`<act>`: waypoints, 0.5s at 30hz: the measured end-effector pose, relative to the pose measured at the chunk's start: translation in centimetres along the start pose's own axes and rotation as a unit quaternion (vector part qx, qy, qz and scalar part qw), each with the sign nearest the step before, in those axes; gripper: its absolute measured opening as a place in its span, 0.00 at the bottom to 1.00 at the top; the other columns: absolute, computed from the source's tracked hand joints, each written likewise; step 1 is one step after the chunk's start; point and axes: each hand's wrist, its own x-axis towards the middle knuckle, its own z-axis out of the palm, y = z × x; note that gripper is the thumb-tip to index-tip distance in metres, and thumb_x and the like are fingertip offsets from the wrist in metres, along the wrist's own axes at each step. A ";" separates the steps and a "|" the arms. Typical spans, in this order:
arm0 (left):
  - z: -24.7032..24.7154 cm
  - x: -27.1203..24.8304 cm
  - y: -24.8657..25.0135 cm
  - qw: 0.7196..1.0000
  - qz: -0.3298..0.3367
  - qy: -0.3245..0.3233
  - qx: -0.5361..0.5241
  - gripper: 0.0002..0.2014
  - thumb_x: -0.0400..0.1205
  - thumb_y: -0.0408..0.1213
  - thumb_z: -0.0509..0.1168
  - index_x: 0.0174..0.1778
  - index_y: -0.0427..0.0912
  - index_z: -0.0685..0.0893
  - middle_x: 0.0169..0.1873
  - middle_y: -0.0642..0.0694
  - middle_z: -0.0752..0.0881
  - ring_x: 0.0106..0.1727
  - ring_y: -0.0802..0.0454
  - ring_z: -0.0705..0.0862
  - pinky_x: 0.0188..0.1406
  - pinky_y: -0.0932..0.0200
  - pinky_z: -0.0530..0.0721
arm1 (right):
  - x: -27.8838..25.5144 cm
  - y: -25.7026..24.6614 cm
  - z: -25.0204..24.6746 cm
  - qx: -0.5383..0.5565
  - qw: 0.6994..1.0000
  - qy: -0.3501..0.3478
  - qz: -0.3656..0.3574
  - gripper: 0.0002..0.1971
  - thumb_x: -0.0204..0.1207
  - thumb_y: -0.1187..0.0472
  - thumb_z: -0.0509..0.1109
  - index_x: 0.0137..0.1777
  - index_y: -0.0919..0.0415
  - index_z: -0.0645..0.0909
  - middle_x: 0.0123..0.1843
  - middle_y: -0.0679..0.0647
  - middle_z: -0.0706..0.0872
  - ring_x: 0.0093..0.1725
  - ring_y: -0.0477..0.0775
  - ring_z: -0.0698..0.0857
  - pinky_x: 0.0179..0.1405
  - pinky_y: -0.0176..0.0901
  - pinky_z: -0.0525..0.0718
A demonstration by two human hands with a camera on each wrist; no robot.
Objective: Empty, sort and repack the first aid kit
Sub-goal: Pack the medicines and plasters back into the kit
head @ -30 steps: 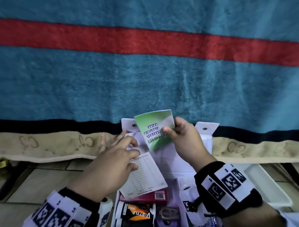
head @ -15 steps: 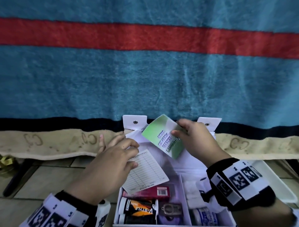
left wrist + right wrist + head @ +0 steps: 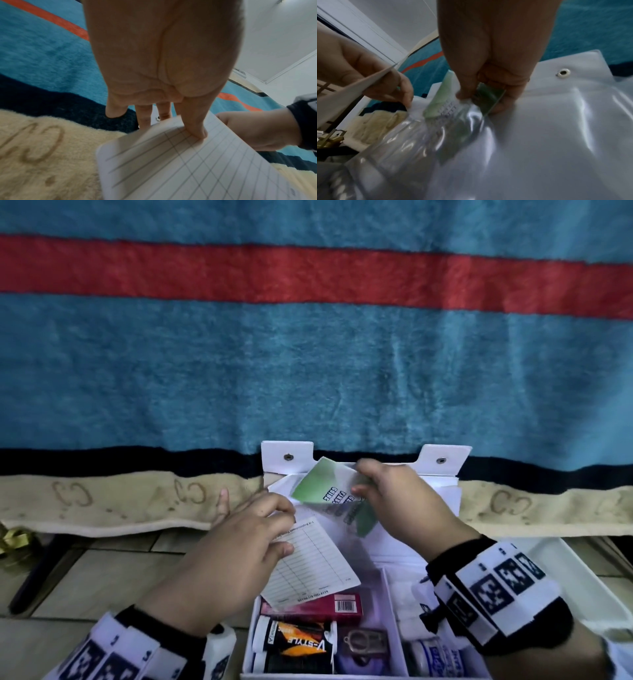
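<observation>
- At lower centre of the head view, the white first aid kit [image 3: 387, 594] lies open, lid leaning back against the striped blanket [image 3: 308, 371].
- Right hand [image 3: 400, 505] pinches the green leaflet [image 3: 329, 491], fingers clamped on it at the lid's clear plastic pocket [image 3: 471, 135].
- Left hand [image 3: 233, 559] holds the white lined card [image 3: 308, 563], thumb pressed on top, above the red box [image 3: 315, 607].

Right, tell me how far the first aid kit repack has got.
Mostly packed: the red box, V-Style packet and white bottle sit in the kit's compartments. In hand: the right hand slides the green leaflet into the lid's clear pocket. Left: the ruled card, pinched by the left hand, then closing.
</observation>
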 end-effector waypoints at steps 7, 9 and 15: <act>0.2 0.0 -0.1 1.000 0.009 0.003 -0.011 0.04 0.83 0.45 0.60 0.51 0.54 0.79 0.60 0.68 0.69 0.68 0.72 0.66 0.75 0.55 0.28 | -0.2 -2.1 -0.4 -0.105 0.986 -0.117 -0.052 0.21 0.67 0.72 0.68 0.53 0.47 0.76 0.54 0.53 0.81 0.54 0.59 0.84 0.46 0.44 0.78; 0.1 0.0 -0.1 1.000 0.009 0.000 -0.015 0.05 0.83 0.45 0.60 0.52 0.54 0.79 0.61 0.67 0.70 0.68 0.71 0.67 0.75 0.56 0.28 | 0.2 -2.1 -0.7 -0.048 0.997 -0.047 -0.028 0.18 0.67 0.68 0.72 0.53 0.46 0.79 0.52 0.48 0.87 0.53 0.54 0.86 0.47 0.44 0.83; 0.1 -0.2 -0.1 1.000 0.009 -0.005 -0.027 0.06 0.83 0.45 0.61 0.52 0.52 0.80 0.60 0.67 0.70 0.68 0.71 0.67 0.76 0.57 0.31 | 0.7 -2.4 0.6 0.003 0.999 -0.054 0.008 0.12 0.72 0.60 0.71 0.53 0.46 0.87 0.51 0.47 0.91 0.56 0.51 0.85 0.55 0.43 0.82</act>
